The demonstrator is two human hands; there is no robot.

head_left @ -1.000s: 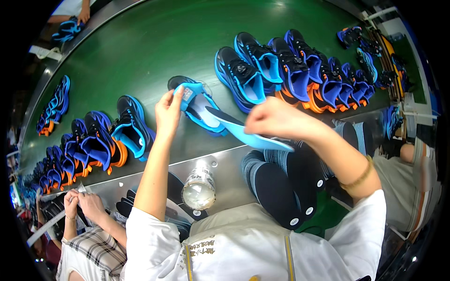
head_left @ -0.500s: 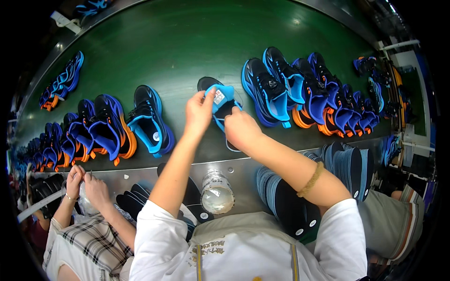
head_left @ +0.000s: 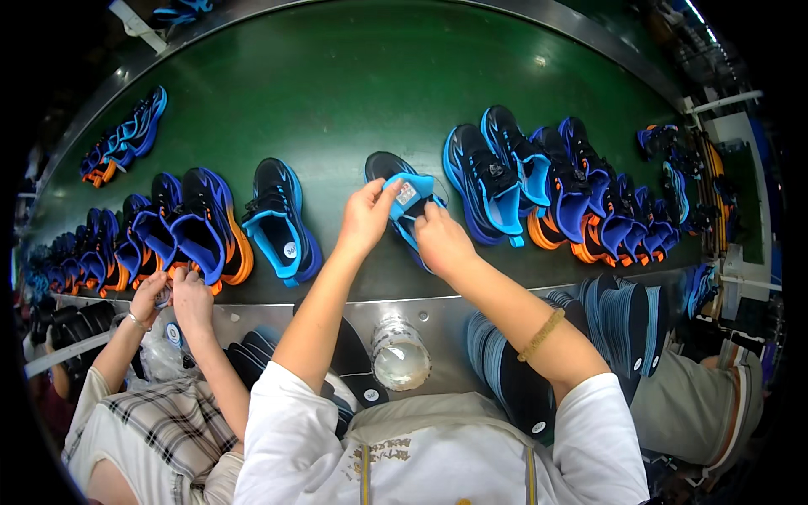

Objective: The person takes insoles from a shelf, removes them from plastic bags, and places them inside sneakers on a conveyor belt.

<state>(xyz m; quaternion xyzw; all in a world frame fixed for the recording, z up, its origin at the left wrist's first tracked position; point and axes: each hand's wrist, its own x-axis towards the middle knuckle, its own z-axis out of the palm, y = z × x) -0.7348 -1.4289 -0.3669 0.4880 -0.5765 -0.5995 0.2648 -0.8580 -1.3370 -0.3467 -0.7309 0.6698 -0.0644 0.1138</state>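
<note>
A black and blue sneaker lies toe-away on the green belt in front of me. My left hand pinches its light-blue tongue, folded outward so that a white label on its lining faces up. Over the shoe's opening, my right hand has its fingers pressed together; what they grip is hidden. A thin cord curves out beside the tongue, near the right fingertips. Left of my hands stands another black and blue sneaker, with a round white sticker on its insole.
Rows of sneakers with blue or orange soles line the green belt on both sides. Stacked insoles and a clear plastic jar stand on the metal ledge. A co-worker's hands are at the left, near a clear plastic bag.
The view has shifted slightly. My left hand still holds the tongue, while my right hand stays at the shoe's opening. The co-worker's hands have moved up toward the orange-soled sneakers.
</note>
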